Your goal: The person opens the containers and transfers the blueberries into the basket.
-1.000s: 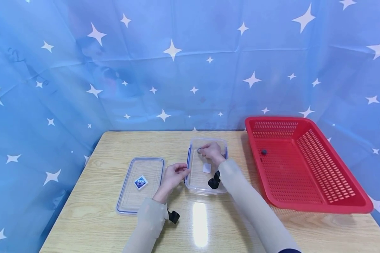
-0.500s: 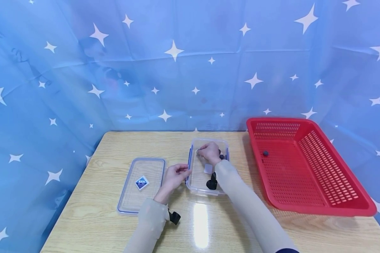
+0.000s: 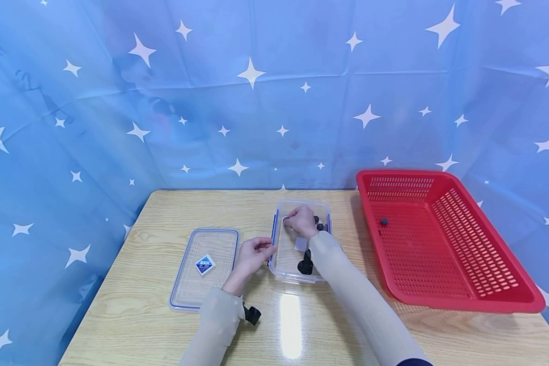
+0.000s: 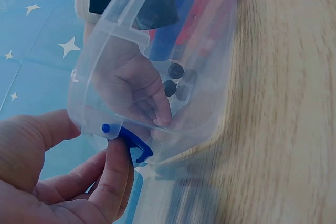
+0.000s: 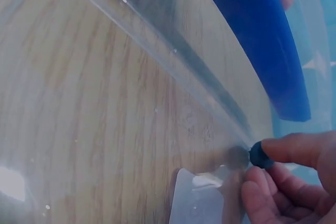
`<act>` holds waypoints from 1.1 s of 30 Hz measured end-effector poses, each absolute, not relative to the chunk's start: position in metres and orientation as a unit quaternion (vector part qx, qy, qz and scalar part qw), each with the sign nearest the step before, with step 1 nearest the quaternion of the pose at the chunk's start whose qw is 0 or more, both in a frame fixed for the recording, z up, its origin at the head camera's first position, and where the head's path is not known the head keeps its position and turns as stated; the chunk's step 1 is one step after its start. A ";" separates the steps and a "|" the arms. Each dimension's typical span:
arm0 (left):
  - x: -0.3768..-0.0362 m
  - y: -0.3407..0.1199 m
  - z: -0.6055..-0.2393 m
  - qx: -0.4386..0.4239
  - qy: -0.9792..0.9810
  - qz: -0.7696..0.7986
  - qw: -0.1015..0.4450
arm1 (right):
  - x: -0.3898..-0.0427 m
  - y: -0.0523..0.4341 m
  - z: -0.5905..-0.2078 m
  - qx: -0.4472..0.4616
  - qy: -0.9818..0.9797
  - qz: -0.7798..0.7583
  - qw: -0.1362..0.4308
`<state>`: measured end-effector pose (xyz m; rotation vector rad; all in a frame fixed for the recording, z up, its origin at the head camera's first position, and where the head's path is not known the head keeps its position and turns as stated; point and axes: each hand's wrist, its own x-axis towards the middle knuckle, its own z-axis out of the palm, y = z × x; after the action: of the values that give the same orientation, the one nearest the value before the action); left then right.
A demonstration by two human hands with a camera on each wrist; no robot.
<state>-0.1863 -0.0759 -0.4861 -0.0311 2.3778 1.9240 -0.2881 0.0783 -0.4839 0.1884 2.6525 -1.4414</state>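
A clear plastic container [image 3: 287, 265] with blue clips stands open in the middle of the table. My right hand [image 3: 298, 219] reaches inside it toward the far left corner. It pinches a small dark blue ball [image 5: 261, 156] between thumb and fingertips [image 5: 286, 148] against the container's wall. Several more dark balls [image 4: 176, 80] lie in the container behind that hand, also visible in the head view [image 3: 318, 223]. My left hand [image 3: 255, 251] grips the container's left rim, with its fingers [image 4: 113, 174] on a blue clip [image 4: 134, 145].
The container's flat lid [image 3: 204, 267] lies on the wooden table [image 3: 146, 325] to the left. A red slotted basket [image 3: 444, 297] stands to the right with one dark ball [image 3: 383, 221] inside. A white label [image 5: 202, 200] sits on the container's floor. A starred blue curtain encloses the table.
My right hand has shifted slightly left inside the container, which uncovers the dark balls behind it. My left hand stays on the rim.
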 end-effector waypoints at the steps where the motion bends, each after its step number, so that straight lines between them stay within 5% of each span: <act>1: -0.186 -0.076 -0.486 -0.010 0.777 0.628 0.042 | -0.288 0.078 -0.484 0.061 0.876 -0.474 0.059; 21: -0.168 -0.074 -0.445 -0.008 0.777 0.627 0.053 | -0.289 0.086 -0.468 0.105 0.811 -0.562 0.122; 33: -0.178 -0.075 -0.466 -0.005 0.776 0.629 0.045 | -0.282 0.101 -0.443 0.065 0.768 -0.627 0.111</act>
<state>-0.1778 -0.0754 -0.4655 -0.0139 2.3710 1.9202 -0.2819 0.1007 -0.4426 0.1896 2.2566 -1.8434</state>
